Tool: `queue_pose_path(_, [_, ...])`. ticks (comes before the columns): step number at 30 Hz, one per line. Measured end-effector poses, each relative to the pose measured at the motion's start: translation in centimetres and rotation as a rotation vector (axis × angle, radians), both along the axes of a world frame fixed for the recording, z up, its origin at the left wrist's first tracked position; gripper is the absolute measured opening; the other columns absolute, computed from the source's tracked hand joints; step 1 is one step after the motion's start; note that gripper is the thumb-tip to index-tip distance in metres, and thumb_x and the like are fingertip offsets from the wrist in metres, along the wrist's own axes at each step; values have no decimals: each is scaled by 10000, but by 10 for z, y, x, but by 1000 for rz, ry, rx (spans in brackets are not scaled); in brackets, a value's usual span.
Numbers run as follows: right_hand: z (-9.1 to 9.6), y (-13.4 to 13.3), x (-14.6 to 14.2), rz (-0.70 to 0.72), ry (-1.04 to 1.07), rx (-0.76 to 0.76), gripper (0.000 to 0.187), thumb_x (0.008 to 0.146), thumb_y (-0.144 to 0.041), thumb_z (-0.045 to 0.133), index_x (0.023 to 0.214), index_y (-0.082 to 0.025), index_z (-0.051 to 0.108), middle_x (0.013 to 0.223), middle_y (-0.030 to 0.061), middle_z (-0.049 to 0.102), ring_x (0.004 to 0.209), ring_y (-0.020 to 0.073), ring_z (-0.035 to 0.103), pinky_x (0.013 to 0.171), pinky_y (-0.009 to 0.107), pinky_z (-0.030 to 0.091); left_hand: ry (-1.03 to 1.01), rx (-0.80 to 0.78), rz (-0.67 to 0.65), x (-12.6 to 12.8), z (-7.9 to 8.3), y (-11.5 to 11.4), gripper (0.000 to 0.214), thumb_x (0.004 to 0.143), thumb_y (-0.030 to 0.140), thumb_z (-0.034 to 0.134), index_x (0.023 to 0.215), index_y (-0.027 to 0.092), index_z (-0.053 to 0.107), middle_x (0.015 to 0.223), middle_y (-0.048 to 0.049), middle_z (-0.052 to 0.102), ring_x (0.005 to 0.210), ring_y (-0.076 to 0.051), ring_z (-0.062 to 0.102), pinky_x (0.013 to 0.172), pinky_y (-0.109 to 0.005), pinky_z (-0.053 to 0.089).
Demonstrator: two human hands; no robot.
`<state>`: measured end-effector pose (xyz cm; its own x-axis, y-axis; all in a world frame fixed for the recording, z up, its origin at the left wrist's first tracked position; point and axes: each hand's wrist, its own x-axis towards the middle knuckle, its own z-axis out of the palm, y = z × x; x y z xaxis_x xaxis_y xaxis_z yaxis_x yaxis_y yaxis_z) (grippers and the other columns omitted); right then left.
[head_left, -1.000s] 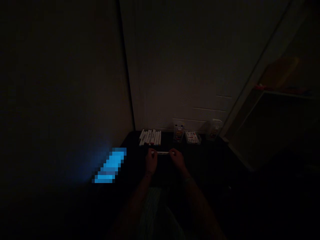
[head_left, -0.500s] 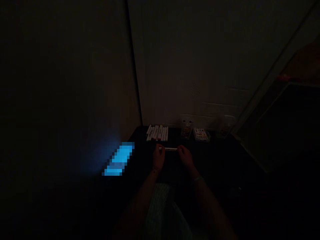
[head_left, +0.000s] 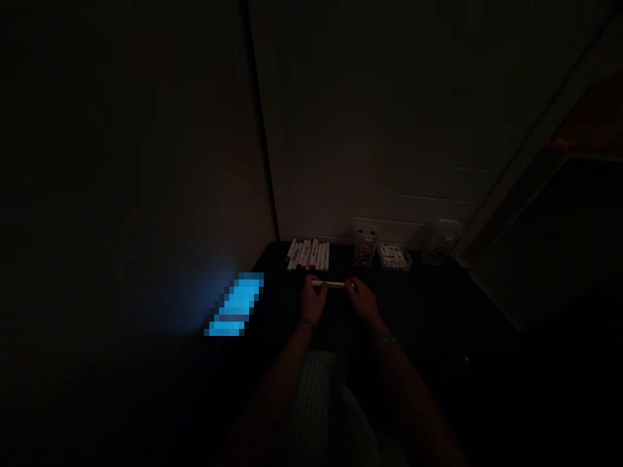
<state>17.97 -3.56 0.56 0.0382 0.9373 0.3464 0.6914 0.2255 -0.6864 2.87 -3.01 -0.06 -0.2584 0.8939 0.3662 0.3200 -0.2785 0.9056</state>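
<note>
Both hands hold one white marker (head_left: 335, 285) level above the dark table, one at each end. My left hand (head_left: 313, 301) is closed around its left end, and my right hand (head_left: 361, 299) pinches the right end. Just beyond the hands, several white markers (head_left: 307, 255) lie side by side in a row, some with coloured ends. The light is very dim, so the marker's ends inside my fingers are hidden.
Against the wall stand a clear case (head_left: 365, 248) with dark contents, a flat pack of white pieces (head_left: 394, 257) and another clear container (head_left: 440, 242). A glowing blue, pixelated screen (head_left: 236, 305) is at the left of the dark table (head_left: 413, 311).
The view has shifted slightly. My left hand has turned a little and moved further along the marker toward the right; both hands keep hold of it.
</note>
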Motion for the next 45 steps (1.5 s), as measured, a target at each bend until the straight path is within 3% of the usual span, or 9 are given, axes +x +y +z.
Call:
queue_pose_path(10, [1, 2, 3, -27, -104, -84, 355, 866, -397, 231, 843, -223, 540, 788, -3, 579, 717, 123, 512, 633, 209, 325, 139, -4, 57, 3, 2, 1, 168, 792, 295, 403, 885, 170, 464, 692, -14, 538, 603, -108, 507, 573, -227, 384])
queue_pose_path(19, [0, 8, 6, -22, 154, -83, 377, 851, -363, 207, 842, -238, 562, 832, -20, 597, 763, 118, 529, 676, 196, 365, 263, -16, 95, 1, -7, 7, 200, 830, 286, 317, 885, 175, 473, 712, -34, 557, 620, -128, 527, 590, -237, 371])
queue_pose_path(23, [0, 8, 3, -52, 123, -115, 296, 806, -432, 338, 851, -260, 575, 801, -28, 606, 722, 125, 541, 653, 201, 371, 258, -34, 116, 0, -9, 9, 213, 839, 291, 298, 884, 178, 474, 705, -35, 561, 628, -134, 536, 594, -237, 370])
queue_pose_path(34, [3, 3, -1, 13, 133, -131, 345, 737, -537, 411, 813, -254, 595, 730, -30, 609, 679, 129, 550, 586, 197, 370, 231, -18, 131, -2, -9, 4, 197, 832, 289, 303, 842, 186, 471, 704, -19, 554, 633, -125, 534, 599, -230, 380])
queue_pose_path(45, [4, 4, -1, 3, 115, -118, 284, 790, -430, 353, 832, -262, 578, 785, -27, 619, 713, 132, 559, 617, 207, 382, 128, -35, 89, -2, -2, 1, 147, 805, 265, 351, 810, 192, 477, 657, 1, 538, 588, -122, 520, 579, -237, 384])
